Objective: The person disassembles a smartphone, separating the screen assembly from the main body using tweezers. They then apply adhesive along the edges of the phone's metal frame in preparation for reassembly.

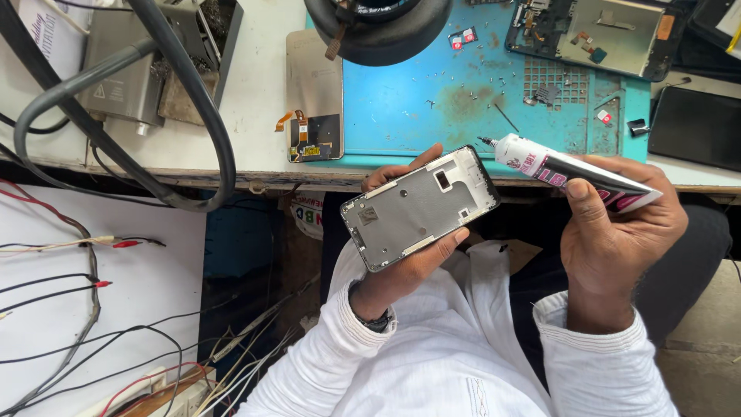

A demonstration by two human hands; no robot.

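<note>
My left hand [401, 266] holds a grey metal phone frame [421, 207] flat, inner side up, just in front of the bench edge. My right hand [617, 232] grips a white and pink glue tube [575, 171]. The tube's thin black nozzle [488, 142] points left and sits close to the frame's top right corner. Both wrists show white sleeves.
A blue work mat [432, 100] strewn with small screws covers the bench. On it lie a detached phone screen with a flex cable [315, 96], an opened phone [594, 35] and a dark round base [378, 31]. A black phone [695, 127] lies right. Cables and probes [93, 247] lie left.
</note>
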